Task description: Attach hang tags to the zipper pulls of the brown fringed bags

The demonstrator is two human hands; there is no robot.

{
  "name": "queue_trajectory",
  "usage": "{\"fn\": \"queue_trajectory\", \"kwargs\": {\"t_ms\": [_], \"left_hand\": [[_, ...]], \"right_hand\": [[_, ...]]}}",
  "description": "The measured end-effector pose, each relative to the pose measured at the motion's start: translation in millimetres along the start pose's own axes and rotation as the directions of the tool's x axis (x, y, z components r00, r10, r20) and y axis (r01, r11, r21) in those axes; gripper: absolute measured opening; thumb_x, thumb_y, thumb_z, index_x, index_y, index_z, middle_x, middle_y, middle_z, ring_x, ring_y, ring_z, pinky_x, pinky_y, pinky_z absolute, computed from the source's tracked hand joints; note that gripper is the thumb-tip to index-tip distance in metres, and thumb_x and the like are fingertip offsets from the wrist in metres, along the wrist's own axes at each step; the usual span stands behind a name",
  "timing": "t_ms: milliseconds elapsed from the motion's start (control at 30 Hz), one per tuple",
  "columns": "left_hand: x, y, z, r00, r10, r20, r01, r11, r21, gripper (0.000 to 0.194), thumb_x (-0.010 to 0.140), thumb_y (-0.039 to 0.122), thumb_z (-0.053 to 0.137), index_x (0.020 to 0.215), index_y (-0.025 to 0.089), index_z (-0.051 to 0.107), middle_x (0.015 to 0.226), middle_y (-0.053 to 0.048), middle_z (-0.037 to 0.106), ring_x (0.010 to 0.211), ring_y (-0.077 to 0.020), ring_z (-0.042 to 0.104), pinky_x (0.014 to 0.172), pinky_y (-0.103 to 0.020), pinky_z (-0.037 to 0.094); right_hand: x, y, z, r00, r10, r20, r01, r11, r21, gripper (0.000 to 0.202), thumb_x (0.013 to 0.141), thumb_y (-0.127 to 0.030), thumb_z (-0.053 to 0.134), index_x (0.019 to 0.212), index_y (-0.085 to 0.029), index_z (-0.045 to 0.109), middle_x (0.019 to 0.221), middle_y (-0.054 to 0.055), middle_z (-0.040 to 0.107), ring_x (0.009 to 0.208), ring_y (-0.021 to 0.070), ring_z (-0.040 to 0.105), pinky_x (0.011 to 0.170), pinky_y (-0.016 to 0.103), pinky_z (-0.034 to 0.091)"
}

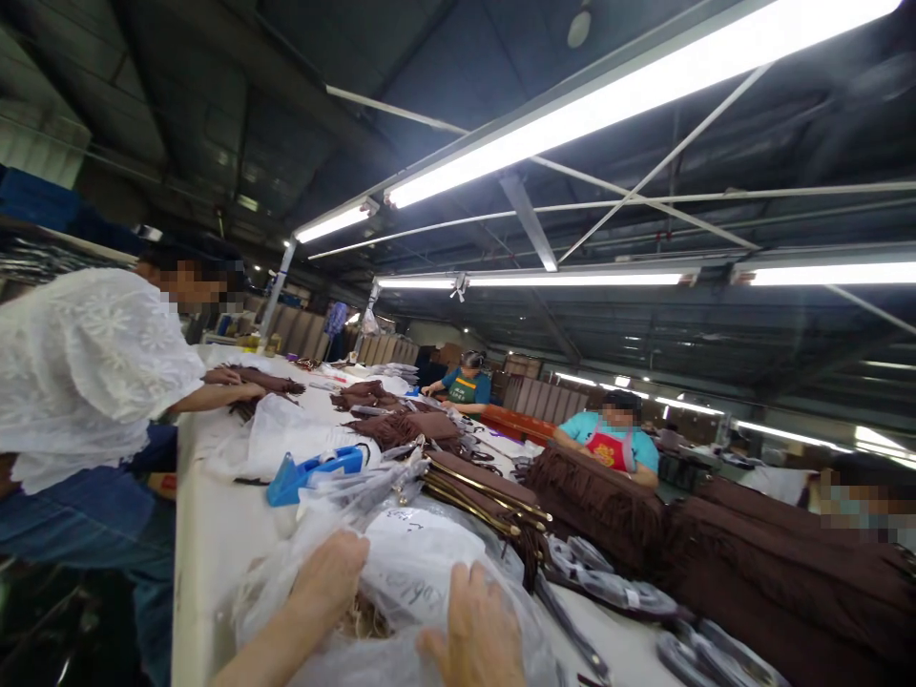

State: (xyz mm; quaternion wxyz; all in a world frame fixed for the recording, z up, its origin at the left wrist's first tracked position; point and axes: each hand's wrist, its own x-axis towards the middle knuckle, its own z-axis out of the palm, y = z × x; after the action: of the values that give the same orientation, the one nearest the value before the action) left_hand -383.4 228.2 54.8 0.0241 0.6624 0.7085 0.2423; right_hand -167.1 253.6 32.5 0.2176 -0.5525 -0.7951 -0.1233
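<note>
Hands (401, 611) on plastic bag (422, 563), tape dispenser (311, 472) beyond

Both hands reach forward, palms down. The left hand (330, 572) is loosely curled; the right hand (478, 625) lies flat, fingers (468, 584) spread.

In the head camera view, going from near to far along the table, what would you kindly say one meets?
Left hand and right hand on the clear plastic bag → blue tape dispenser → brown fringed pieces → co-worker in a green apron.
</note>
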Motion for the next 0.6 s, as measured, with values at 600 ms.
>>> {"fn": "queue_trajectory", "kwargs": {"t_ms": [600], "left_hand": [[-38.2, 16.4, -55.2, 0.959, 0.252, -0.13, -0.275, 0.938, -0.211, 0.077, 0.068, 0.021, 0.063, 0.143, 0.02, 0.045, 0.158, -0.012, 0.036, 0.144, -0.0329, 0.03, 0.118, -0.048, 0.023]], "right_hand": [[65.3, -13.9, -50.4, 0.977, -0.089, 0.192, 0.046, 0.975, 0.218, 0.032, 0.087, 0.0, 0.043, 0.1, -0.014, 0.069, 0.105, 0.012, 0.071, 0.106, 0.0238, 0.063, 0.092, 0.033, 0.045]]}}
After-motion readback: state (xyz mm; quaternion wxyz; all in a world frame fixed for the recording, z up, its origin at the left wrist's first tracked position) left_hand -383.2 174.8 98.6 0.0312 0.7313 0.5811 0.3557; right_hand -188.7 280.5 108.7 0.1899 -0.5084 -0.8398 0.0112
